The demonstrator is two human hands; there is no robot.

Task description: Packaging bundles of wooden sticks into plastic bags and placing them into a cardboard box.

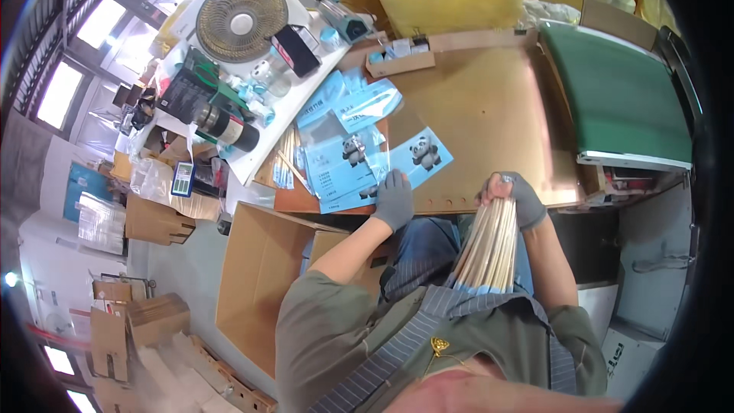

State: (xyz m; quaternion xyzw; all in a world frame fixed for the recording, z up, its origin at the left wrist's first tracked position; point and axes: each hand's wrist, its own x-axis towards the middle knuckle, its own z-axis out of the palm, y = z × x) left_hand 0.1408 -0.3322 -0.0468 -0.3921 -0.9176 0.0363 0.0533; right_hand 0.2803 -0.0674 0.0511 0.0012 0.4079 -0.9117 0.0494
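My right hand (pixel 514 200), in a grey glove with bare fingertips, is closed around the upper end of a thick bundle of wooden chopsticks (pixel 487 248). The bundle hangs down toward my apron, its lower ends showing blue. My left hand (pixel 394 200), also gloved, rests its outstretched fingers on the near edge of the blue plastic bags (pixel 336 172); its thumb is hidden. Those bags carry a grey panda picture and lie overlapped on the table's left part. One blue panda bag (pixel 422 157) lies to the right of my fingers. More chopsticks (pixel 289 157) lie left of the bags.
A brown work table (pixel 482 107) spreads ahead, with a small cardboard tray (pixel 400 61) at its back. A green-topped surface (pixel 619 95) stands at right. To the left, a white table holds a fan (pixel 241 21) and a dark flask (pixel 227 127). An open cardboard box (pixel 264 268) sits below.
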